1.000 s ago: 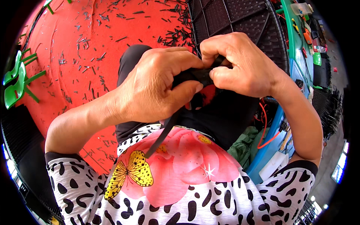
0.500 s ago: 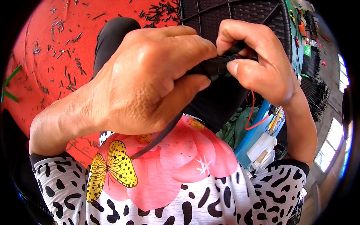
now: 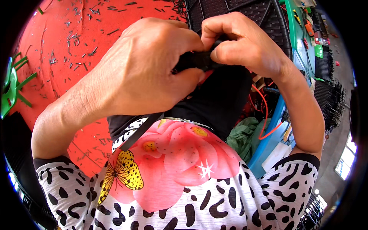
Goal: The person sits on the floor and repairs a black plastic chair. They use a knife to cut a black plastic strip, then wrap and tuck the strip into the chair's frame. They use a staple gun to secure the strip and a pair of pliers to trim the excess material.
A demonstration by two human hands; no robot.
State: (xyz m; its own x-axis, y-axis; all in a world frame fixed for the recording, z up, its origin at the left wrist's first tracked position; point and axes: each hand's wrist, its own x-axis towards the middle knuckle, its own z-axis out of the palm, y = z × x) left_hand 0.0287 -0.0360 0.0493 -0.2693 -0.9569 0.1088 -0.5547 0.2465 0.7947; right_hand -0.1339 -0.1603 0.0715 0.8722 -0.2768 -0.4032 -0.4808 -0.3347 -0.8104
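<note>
The fingertips of the right hand (image 3: 245,46) are pressed together, pinching the end of a black strip (image 3: 193,60) just under the thumb. The left hand (image 3: 149,69) is curled shut around the same strip a little further along, its thumb laid over the top, so the short stretch between the two hands is all that shows up here. That stretch lies close to level, running left to right across the view, held up in front of the chest and against a woven black panel (image 3: 237,11) behind the knuckles. From under the left palm the strip turns and its long tail hangs down and to the left, crossing the flowered shirt (image 3: 180,161) toward the butterfly print. To do this well, it seems wise to keep the strip flat and untwisted between the hands, hold the pinch close to the weave, and pull evenly so the tail does not kink. Beyond the arms lie a red floor (image 3: 76,46) strewn with short dark offcuts and a green plastic chair (image 3: 11,88).
</note>
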